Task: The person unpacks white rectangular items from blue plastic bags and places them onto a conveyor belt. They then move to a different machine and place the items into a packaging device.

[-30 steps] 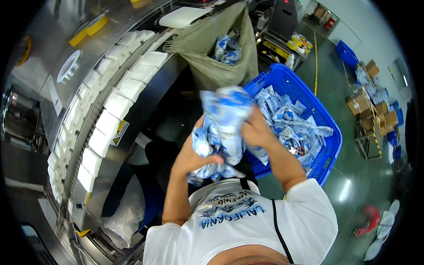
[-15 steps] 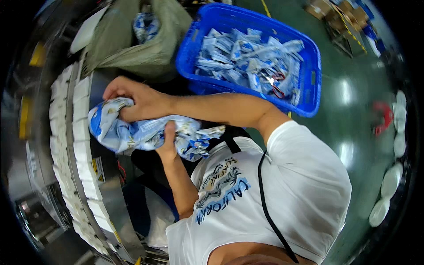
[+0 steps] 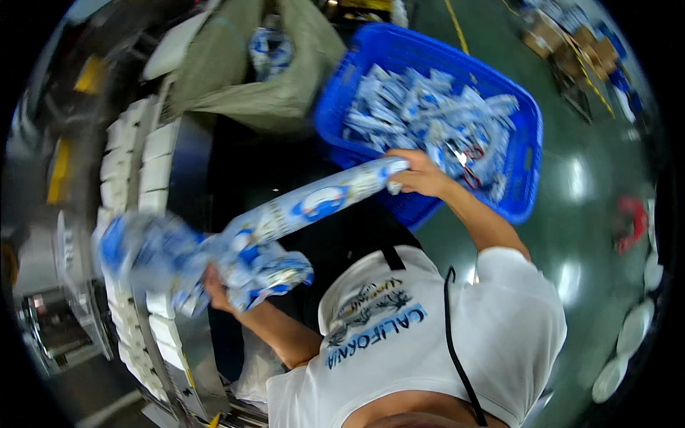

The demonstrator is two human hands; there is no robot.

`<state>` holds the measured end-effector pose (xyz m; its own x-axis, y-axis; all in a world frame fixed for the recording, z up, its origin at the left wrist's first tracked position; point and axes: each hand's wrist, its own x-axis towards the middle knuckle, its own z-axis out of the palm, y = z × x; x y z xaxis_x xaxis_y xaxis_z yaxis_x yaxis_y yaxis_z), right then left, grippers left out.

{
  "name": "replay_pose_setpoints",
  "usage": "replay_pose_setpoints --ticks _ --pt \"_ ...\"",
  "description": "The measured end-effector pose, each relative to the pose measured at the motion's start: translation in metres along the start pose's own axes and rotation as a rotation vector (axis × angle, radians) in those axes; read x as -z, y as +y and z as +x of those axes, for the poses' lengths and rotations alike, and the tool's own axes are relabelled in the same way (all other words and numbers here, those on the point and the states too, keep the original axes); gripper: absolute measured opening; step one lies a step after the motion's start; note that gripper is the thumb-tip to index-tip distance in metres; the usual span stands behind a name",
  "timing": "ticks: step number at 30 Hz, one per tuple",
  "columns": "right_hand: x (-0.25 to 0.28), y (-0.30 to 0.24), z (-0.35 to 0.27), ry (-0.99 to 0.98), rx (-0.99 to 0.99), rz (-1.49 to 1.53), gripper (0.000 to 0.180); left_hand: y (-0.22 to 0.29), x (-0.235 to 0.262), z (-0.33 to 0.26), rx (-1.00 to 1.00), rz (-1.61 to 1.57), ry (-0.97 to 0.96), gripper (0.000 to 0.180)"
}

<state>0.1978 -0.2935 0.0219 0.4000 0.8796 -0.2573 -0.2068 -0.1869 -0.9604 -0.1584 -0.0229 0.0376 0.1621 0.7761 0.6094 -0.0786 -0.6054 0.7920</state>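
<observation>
A long strip of white-and-blue printed plastic film (image 3: 321, 203) stretches between my hands. My right hand (image 3: 421, 173) is closed on its far end, beside the near wall of a blue plastic crate (image 3: 530, 146). Lower on the left, my left hand (image 3: 222, 289) grips the crumpled bunch of the same film, whose loose, blurred part hangs over the white conveyor pockets (image 3: 158, 171). Film partly hides the left fingers. Many small white-and-blue packets (image 3: 407, 107) fill the crate, and red-handled scissors (image 3: 467, 167) lie on top of them.
An olive woven sack (image 3: 300, 78) stands open left of the crate, with printed film inside. The metal-sided conveyor runs along my left. Cardboard boxes (image 3: 546, 37) sit at the far right, and a yellow line (image 3: 457, 25) marks the green floor.
My right hand has moved right from the bunched film, drawing one end out into a long strip. My left hand has shifted left and down with the crumpled part.
</observation>
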Motion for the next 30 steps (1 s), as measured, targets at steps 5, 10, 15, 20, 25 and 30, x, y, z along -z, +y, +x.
replay_pose_setpoints --ticks 5,10,15,20,25,30 --pt "0.009 -0.047 0.013 0.13 0.512 -0.329 0.026 0.005 -0.083 0.005 0.615 -0.168 -0.272 0.046" --pt "-0.033 -0.094 0.087 0.085 0.85 -0.157 0.04 0.018 -0.186 0.039 0.647 -0.418 -0.702 0.051" --pt "-0.024 -0.134 0.175 0.457 0.826 -0.334 0.044 0.044 -0.271 0.142 0.25 -0.406 -0.806 0.076" --pt "-0.016 -0.192 0.307 0.132 0.678 0.657 0.042 0.021 -0.342 0.261 0.099 -0.034 -0.603 0.09" --pt "0.047 -0.137 0.484 0.311 0.506 0.179 0.046 -0.102 -0.436 0.317 0.17 0.57 -0.694 0.063" --pt "0.059 -0.053 0.455 -0.052 0.304 -1.231 0.052 -0.245 -0.458 0.291 0.362 0.996 -0.846 0.052"
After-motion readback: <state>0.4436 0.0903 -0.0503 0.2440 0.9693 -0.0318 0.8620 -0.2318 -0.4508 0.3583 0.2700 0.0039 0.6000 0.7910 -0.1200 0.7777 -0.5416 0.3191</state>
